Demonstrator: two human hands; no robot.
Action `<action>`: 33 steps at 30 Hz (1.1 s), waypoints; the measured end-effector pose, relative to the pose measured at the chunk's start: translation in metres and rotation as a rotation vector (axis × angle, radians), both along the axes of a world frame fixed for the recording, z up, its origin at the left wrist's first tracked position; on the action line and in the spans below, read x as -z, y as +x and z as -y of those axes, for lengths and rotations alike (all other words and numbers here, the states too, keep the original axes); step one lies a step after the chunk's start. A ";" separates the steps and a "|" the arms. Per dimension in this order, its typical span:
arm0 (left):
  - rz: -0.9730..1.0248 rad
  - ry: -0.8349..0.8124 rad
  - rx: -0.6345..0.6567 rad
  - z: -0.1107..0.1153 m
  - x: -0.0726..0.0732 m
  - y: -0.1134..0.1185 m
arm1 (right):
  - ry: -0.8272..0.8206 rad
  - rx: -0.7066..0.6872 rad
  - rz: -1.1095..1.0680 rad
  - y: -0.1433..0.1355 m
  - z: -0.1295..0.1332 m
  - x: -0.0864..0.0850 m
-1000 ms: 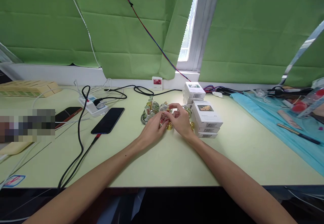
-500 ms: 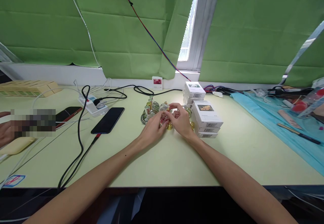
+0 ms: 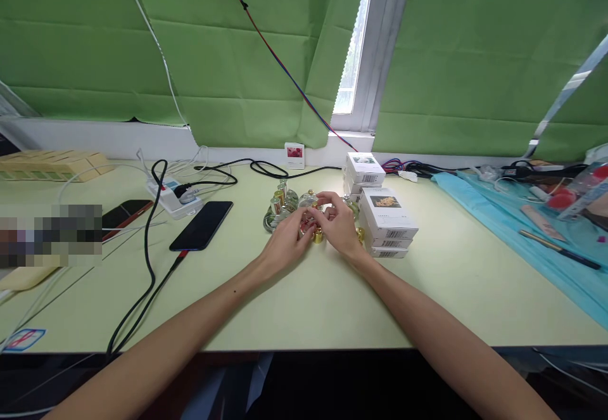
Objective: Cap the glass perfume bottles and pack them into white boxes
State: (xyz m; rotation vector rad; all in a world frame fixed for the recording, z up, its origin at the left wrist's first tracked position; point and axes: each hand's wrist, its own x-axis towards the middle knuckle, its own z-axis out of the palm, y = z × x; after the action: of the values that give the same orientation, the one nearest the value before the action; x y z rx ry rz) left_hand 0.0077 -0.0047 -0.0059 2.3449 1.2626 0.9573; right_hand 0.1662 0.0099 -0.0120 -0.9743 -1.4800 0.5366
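My left hand (image 3: 285, 239) and my right hand (image 3: 339, 222) meet over the middle of the table. Their curled fingers close together around a small glass bottle (image 3: 308, 225) with a reddish tint, mostly covered by the fingers. Right at the fingertips the details are too small to make out. Just left of my hands stand several clear glass bottles (image 3: 279, 206) with gold and silvery necks. Another round glass bottle (image 3: 308, 199) is behind my fingers. A gold cap (image 3: 318, 236) lies under my hands, and a second gold cap (image 3: 360, 235) is beside my right wrist.
Stacked white boxes (image 3: 388, 216) stand right of my hands, more white boxes (image 3: 365, 168) behind them. Left lie a black phone (image 3: 202, 225), a power strip (image 3: 175, 198) and cables. A blue plastic sheet (image 3: 513, 242) with odds and ends covers the right side. Another person's blurred hand is at far left.
My hands and the bottle between them stay nearly in place. At the far left, the other person's hand has shifted slightly.
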 end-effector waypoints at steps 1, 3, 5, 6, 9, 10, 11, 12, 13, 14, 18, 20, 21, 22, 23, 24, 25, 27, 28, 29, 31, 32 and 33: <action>0.000 0.001 -0.001 0.000 0.000 0.000 | -0.001 -0.007 -0.004 0.000 0.000 0.000; 0.001 0.002 -0.001 -0.001 0.001 0.000 | -0.002 -0.016 -0.001 0.000 0.000 0.000; 0.005 0.003 0.000 -0.002 0.002 0.000 | 0.000 -0.015 0.012 0.000 0.000 0.000; 0.007 0.005 -0.001 -0.002 0.002 0.000 | 0.002 -0.012 0.019 0.000 -0.001 -0.001; 0.009 0.005 -0.005 -0.002 0.003 -0.001 | 0.005 -0.011 0.035 0.001 -0.001 -0.001; 0.009 0.004 -0.007 -0.002 0.003 -0.001 | 0.009 -0.014 0.038 0.002 -0.001 -0.001; 0.009 0.003 -0.006 -0.002 0.003 -0.001 | 0.017 -0.020 0.042 0.002 -0.001 -0.001; 0.011 0.003 -0.005 -0.002 0.003 -0.001 | 0.028 -0.029 0.048 0.003 -0.001 -0.001; 0.012 0.001 -0.002 -0.002 0.003 -0.001 | 0.042 -0.040 0.056 0.004 -0.001 -0.001; 0.013 -0.001 0.000 -0.002 0.003 -0.001 | 0.059 -0.049 0.065 0.005 -0.001 -0.001; 0.009 0.003 0.003 -0.002 0.003 -0.001 | 0.115 -0.057 0.088 0.007 -0.001 0.001; 0.007 0.009 0.006 -0.003 0.004 -0.001 | 0.133 -0.051 0.099 0.007 -0.001 0.002; 0.006 0.009 0.008 -0.003 0.004 -0.001 | 0.143 -0.049 0.108 0.007 -0.001 0.002; 0.006 0.009 0.009 -0.003 0.004 -0.001 | 0.152 -0.046 0.115 0.007 -0.002 0.003; 0.006 0.007 0.009 -0.003 0.004 -0.001 | 0.162 -0.044 0.120 0.007 -0.003 0.003; 0.006 0.006 0.008 -0.003 0.004 -0.001 | 0.172 -0.042 0.121 0.007 -0.004 0.004; 0.006 0.004 0.005 -0.003 0.003 -0.001 | 0.185 -0.040 0.117 0.007 -0.005 0.005; 0.009 0.002 0.001 -0.002 0.003 -0.001 | 0.209 -0.038 0.105 0.006 -0.007 0.007; 0.010 0.002 -0.001 -0.002 0.003 -0.001 | 0.219 -0.038 0.100 0.006 -0.008 0.007; 0.008 0.001 -0.002 -0.002 0.003 -0.001 | 0.225 -0.039 0.096 0.006 -0.009 0.008; 0.003 0.001 -0.006 -0.002 0.003 -0.001 | 0.225 -0.044 0.092 0.006 -0.010 0.008; 0.001 0.002 -0.007 -0.002 0.003 -0.001 | 0.222 -0.047 0.091 0.006 -0.010 0.008; 0.001 0.003 -0.009 -0.002 0.003 -0.001 | 0.218 -0.051 0.089 0.006 -0.010 0.007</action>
State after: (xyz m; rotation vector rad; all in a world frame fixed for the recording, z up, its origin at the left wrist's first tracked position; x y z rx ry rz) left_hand 0.0067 -0.0027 -0.0092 2.3429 1.2737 0.9639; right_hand 0.1719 0.0200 -0.0192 -0.8000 -1.6090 0.3633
